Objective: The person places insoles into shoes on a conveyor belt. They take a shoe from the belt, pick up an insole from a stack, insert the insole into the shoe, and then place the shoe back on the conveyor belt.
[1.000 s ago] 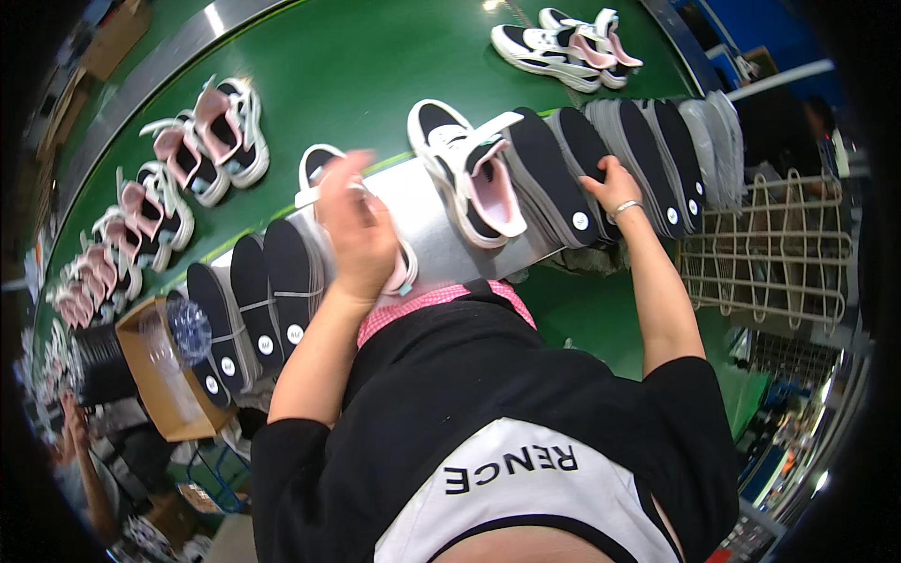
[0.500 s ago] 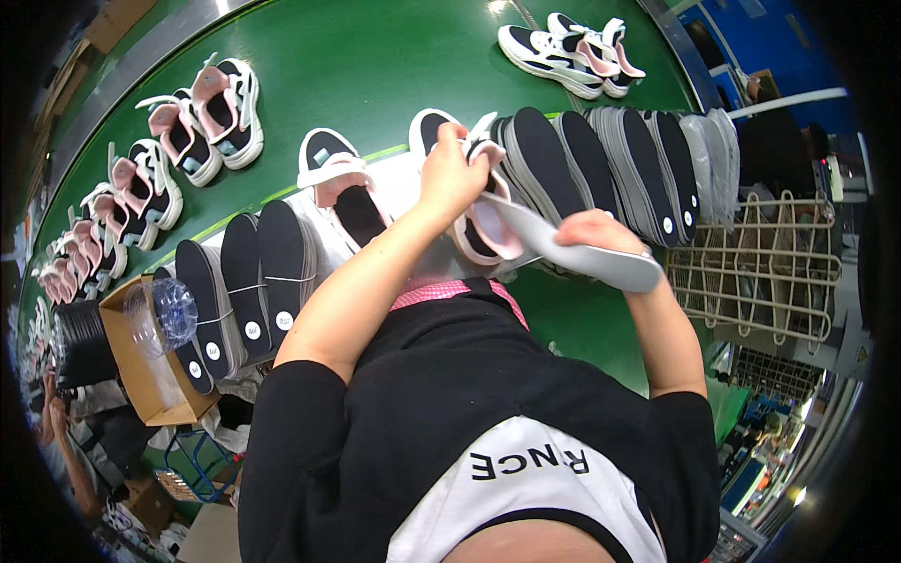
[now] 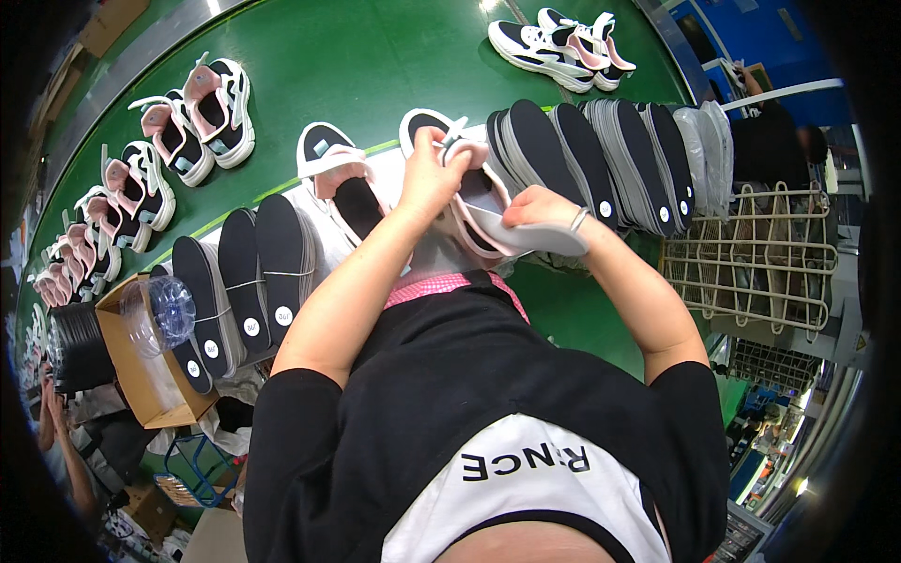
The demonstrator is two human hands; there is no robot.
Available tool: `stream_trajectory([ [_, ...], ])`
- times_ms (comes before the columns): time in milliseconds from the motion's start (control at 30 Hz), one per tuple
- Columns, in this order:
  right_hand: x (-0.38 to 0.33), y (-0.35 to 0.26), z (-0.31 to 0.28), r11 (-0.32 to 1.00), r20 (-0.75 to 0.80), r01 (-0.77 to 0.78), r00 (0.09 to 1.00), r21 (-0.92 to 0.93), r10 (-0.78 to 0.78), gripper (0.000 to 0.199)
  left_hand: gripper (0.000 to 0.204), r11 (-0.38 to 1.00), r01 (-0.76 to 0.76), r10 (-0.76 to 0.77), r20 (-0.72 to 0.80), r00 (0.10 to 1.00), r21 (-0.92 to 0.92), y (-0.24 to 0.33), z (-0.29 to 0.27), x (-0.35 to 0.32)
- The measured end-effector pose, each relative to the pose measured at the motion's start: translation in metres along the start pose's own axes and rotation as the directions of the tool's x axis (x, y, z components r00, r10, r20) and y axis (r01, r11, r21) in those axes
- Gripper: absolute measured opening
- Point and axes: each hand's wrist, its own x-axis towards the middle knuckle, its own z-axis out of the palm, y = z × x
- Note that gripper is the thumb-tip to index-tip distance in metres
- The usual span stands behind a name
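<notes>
The left hand (image 3: 434, 174) covers most of the shoe (image 3: 469, 192) it grips, so only the toe and a strip of white sole peek out around it, and the right hand (image 3: 542, 208) hides the near end of the grey insole (image 3: 526, 239) it presses there. Just behind that grip, the row of dark insoles (image 3: 601, 159) overlaps so tightly that a count is impossible. Far left of the hands, the line of pink sandals (image 3: 66, 272) shrinks into the dark rim, too small to tell apart.

Both bare forearms rise from the lower middle of the frame toward its upper centre. The left hand (image 3: 430, 178) is curled, fingers closed in a grip. Just right of it, the right hand (image 3: 540, 208) lies flatter, fingers pressed together, a thin band on one finger.
</notes>
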Motion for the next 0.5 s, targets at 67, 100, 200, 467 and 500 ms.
stream_trajectory([
  [67, -0.006, -0.017, 0.020, 0.812, -0.132, 0.108, 0.966, -0.574, -0.222, 0.023, 0.036, 1.000, -0.013, 0.013, 0.004, 1.000, -0.008, -0.001, 0.002, -0.002],
  [100, 0.002, -0.015, 0.033, 0.705, -0.207, 0.081, 0.927, -0.705, -0.313, 0.022, 0.036, 0.997, 0.039, -0.035, 0.051, 0.998, -0.072, -0.001, 0.000, 0.000],
  [200, 0.020, -0.005, 0.038, 0.556, -0.303, -0.016, 0.851, -0.831, -0.429, 0.021, 0.037, 0.956, 0.166, -0.123, 0.184, 0.975, -0.240, 0.005, -0.001, 0.004],
  [467, -0.041, -0.024, 0.008, 0.451, -0.127, -0.070, 0.987, -0.890, -0.097, 0.040, 0.037, 0.989, -0.092, 0.101, -0.072, 0.992, 0.120, -0.012, 0.003, 0.012],
  [500, -0.042, -0.028, 0.007, 0.436, -0.112, -0.045, 0.985, -0.899, -0.129, 0.033, 0.037, 0.993, -0.074, 0.080, -0.059, 0.995, 0.095, -0.004, 0.004, 0.009],
])
